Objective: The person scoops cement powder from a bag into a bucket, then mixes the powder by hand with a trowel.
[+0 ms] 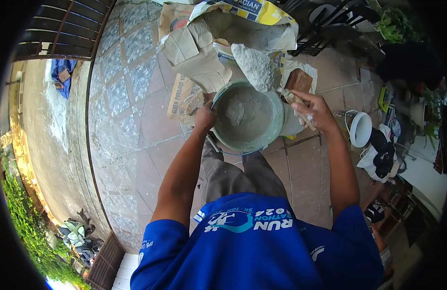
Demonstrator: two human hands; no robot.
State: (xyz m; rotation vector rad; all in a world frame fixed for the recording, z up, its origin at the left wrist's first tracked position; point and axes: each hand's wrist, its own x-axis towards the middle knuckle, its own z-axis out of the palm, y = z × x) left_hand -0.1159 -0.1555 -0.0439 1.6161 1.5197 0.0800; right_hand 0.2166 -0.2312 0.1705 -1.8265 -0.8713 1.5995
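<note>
My left hand (pixel 205 117) is closed on the left rim of a round green bucket (pixel 276 128). Grey cement mix (pixel 255 112) lies inside, with a paler dry clump on its surface. In my right hand (pixel 316 113) is the handle of a trowel (pixel 285 93), fingers wrapped around it. A heap of grey cement powder (pixel 256 67) covers the trowel's blade, which is held above the bucket's far rim. Just beyond stands a torn-open cement bag (pixel 276 17) with grey powder inside. Its brown paper flap (pixel 197 58) hangs toward the bucket.
A reddish brick (pixel 299 80) lies right of the bag. Farther right are a white bucket (pixel 360 129) and a pile of dark and white items (pixel 382 150). Black metal chairs (pixel 329 29) stand at the back right. A metal gate (pixel 64 29) is at the upper left.
</note>
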